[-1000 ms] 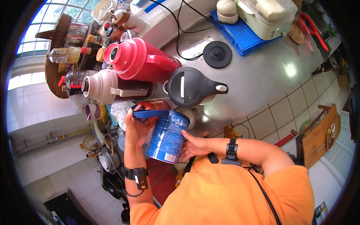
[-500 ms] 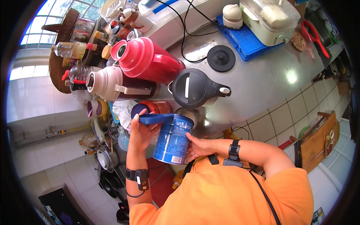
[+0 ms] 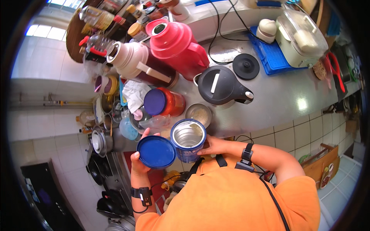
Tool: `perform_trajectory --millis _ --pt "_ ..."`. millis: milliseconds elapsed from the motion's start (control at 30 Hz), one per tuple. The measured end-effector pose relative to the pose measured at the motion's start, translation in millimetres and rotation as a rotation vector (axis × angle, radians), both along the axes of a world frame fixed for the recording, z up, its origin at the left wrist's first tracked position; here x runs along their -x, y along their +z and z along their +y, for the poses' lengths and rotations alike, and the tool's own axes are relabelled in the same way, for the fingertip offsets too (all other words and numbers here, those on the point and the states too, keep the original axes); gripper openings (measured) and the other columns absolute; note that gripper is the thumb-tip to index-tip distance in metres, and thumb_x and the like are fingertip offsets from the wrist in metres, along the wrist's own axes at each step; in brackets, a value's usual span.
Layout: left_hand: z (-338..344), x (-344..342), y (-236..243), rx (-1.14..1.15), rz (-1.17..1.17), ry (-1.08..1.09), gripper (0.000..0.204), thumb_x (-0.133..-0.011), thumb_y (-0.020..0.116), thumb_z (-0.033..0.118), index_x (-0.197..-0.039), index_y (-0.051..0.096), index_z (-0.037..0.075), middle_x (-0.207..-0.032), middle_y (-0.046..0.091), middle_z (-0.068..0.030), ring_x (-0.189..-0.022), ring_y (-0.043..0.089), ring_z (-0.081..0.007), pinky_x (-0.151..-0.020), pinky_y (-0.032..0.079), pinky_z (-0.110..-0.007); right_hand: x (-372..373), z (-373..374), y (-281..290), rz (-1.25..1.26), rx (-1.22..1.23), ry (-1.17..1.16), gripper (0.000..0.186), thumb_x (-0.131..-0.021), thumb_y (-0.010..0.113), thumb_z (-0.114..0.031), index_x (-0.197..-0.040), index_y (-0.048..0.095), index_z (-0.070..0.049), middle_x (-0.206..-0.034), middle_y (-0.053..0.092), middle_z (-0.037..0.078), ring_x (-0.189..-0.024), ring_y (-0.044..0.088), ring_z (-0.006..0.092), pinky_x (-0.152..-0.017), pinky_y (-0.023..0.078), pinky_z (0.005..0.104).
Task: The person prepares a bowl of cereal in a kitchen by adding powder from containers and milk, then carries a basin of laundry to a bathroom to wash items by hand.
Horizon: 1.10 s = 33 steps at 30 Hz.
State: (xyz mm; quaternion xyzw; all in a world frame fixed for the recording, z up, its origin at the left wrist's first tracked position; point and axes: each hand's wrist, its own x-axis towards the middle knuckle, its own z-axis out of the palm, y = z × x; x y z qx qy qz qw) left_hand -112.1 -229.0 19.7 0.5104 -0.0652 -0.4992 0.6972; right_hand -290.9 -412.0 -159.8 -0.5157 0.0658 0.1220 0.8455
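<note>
There, right in front of the orange shirt [image 3: 231,192], a blue can [image 3: 188,154] is hanging in the air near the counter's edge, its mouth gaping upward. The right hand [image 3: 212,146] is gripping it: the thumb is lying on the wall, while the other fingers are mostly hiding, so I can't tell how they're curling. Over on the other side, the left hand [image 3: 139,164] is pinching a round blue lid [image 3: 156,151] by its outer edge, thumb in front, fingers disappearing behind.

And what a look at that can! The inside is gleaming silver, ridges ringing it all the way down, and a tan-greenish patch is clinging to the far right of the inner wall. Outside, deep blue is wrapping the body, with pale print showing. The lid is facing up, flat and darker blue, its raised rim circling it; its edge is meeting the can's, though I can't tell whether they're joining.

Just beyond, on the metal counter [image 3: 266,104], a steel bowl [image 3: 208,110] is holding pale grains, and a red jar [image 3: 175,103] is sitting beside it, wearing a purple-blue cap [image 3: 155,102]. A black-topped kettle [image 3: 221,82] is standing behind.
</note>
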Motion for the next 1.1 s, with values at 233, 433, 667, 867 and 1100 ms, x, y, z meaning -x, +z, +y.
perform_trajectory --millis 233,433,667,867,1100 --pt "45.2 28.6 -12.8 0.130 0.038 0.096 0.104 -0.058 0.070 0.034 -0.143 0.016 0.009 -0.133 0.040 -0.0166 -0.124 0.040 -0.0357 -0.100 0.038 -0.048 -3.4 -13.0 21.9 0.080 0.542 0.127 0.094 -0.064 0.080 -0.040 -0.130 0.030 0.005 -0.128 0.043 0.026 -0.122 0.042 0.0338 -0.103 0.034 0.0375" --pt "28.4 35.6 -2.0 0.198 -0.059 0.135 0.097 -0.063 0.067 0.040 -0.141 0.019 0.008 -0.133 0.040 -0.0160 -0.123 0.041 -0.0334 -0.101 0.036 -0.046 -7.1 -6.9 20.9 0.021 -0.030 0.214 0.096 -0.074 0.071 -0.044 -0.140 0.015 -0.003 -0.137 0.035 0.017 -0.126 0.038 0.0306 -0.105 0.030 0.0405" --pt "-47.3 22.1 -15.4 -0.077 -0.105 0.287 0.063 -0.081 0.052 0.043 -0.132 0.038 0.010 -0.130 0.046 -0.0147 -0.118 0.046 -0.0268 -0.099 0.036 -0.043 1.6 5.2 -4.4 0.235 -0.698 0.438 0.098 -0.075 0.046 -0.074 -0.139 0.022 -0.004 -0.139 0.034 0.020 -0.126 0.037 0.0347 -0.105 0.028 0.0457" --pt "-104.7 4.4 10.6 -0.014 -0.154 0.127 0.060 -0.083 0.047 0.047 -0.131 0.039 0.012 -0.127 0.049 -0.0141 -0.111 0.052 -0.0279 -0.090 0.045 -0.041 -5.4 2.9 18.9 0.100 -0.730 0.251 0.097 -0.075 0.041 -0.076 -0.138 0.027 -0.004 -0.138 0.035 0.021 -0.126 0.037 0.0346 -0.105 0.027 0.0467" --pt "-107.3 -10.3 -26.5 -0.365 -0.082 0.161 0.061 -0.080 0.048 0.055 -0.127 0.046 0.016 -0.121 0.052 -0.0142 -0.108 0.053 -0.0302 -0.089 0.043 -0.043 1.2 27.7 -4.8 0.177 -0.892 0.211 0.098 -0.075 0.039 -0.077 -0.142 0.016 -0.008 -0.141 0.027 0.025 -0.128 0.034 0.0362 -0.108 0.024 0.0452"
